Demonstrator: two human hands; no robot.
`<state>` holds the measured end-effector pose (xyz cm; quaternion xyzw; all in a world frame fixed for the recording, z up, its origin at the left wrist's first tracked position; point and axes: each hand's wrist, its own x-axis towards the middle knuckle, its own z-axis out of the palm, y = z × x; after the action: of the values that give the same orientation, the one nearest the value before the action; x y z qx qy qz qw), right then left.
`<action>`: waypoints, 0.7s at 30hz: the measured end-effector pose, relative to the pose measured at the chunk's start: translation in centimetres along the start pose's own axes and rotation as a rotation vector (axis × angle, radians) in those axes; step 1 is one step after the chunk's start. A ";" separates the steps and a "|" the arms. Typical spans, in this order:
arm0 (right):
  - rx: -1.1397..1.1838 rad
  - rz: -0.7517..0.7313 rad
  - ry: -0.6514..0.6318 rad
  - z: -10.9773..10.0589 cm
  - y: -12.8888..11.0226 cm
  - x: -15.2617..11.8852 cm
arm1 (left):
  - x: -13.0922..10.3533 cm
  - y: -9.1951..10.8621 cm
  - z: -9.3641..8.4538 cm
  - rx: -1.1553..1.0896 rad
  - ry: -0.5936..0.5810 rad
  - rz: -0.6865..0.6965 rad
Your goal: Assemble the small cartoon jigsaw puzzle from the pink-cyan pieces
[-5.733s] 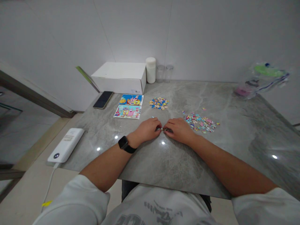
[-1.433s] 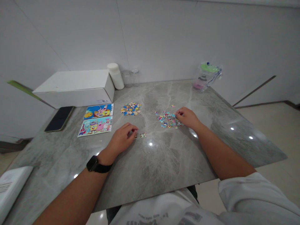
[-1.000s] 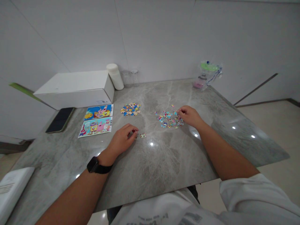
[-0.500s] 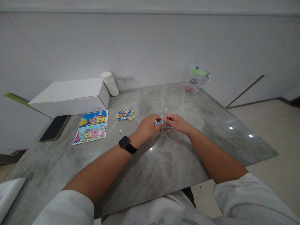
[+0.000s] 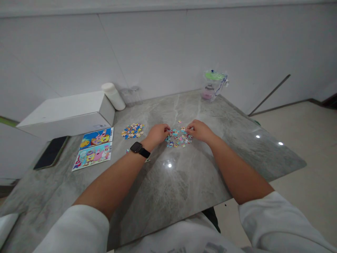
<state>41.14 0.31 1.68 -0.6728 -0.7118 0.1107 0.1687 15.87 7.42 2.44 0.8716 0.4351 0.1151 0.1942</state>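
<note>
Small jigsaw puzzle pieces point(image 5: 180, 140) in pale blue, pink and white lie in a loose patch on the grey table, between my two hands. My left hand point(image 5: 158, 134), with a black watch on its wrist, is at the patch's left edge. Its fingertips are pinched together, and what they hold is too small to make out. At the upper right edge, my right hand point(image 5: 199, 130) pinches a puzzle piece point(image 5: 183, 130) by its side. One stray piece point(image 5: 179, 121) rests just beyond the patch.
A second puzzle pile point(image 5: 133, 130), blue and yellow, lies to the left. Beside it are two cartoon picture cards point(image 5: 93, 149), a phone point(image 5: 51, 153), a white box point(image 5: 65, 112), a white bottle point(image 5: 113, 96) and clear glasses point(image 5: 131, 96). A plastic bag point(image 5: 213, 86) stands at the back.
My hands have moved apart, and the pieces that were bunched between them now lie spread out on the table. The view has shifted slightly to the right.
</note>
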 end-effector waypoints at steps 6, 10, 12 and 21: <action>-0.051 0.051 0.054 0.1 1.0 0.3 | 1.6 -1.7 -0.5 0.194 -0.019 0.023; -0.065 0.104 0.091 -0.2 1.5 0.5 | 2.1 -2.0 -0.6 0.202 0.000 0.053; -0.059 0.093 0.078 0.0 1.6 0.5 | 2.1 -1.6 -0.4 0.156 -0.011 0.133; -0.066 0.072 -0.033 1.0 2.0 0.6 | 1.6 0.3 0.9 0.110 -0.094 0.238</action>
<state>42.57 1.16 0.04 -0.7012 -0.6931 0.1043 0.1306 17.38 8.35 1.84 0.9308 0.3247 0.0724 0.1512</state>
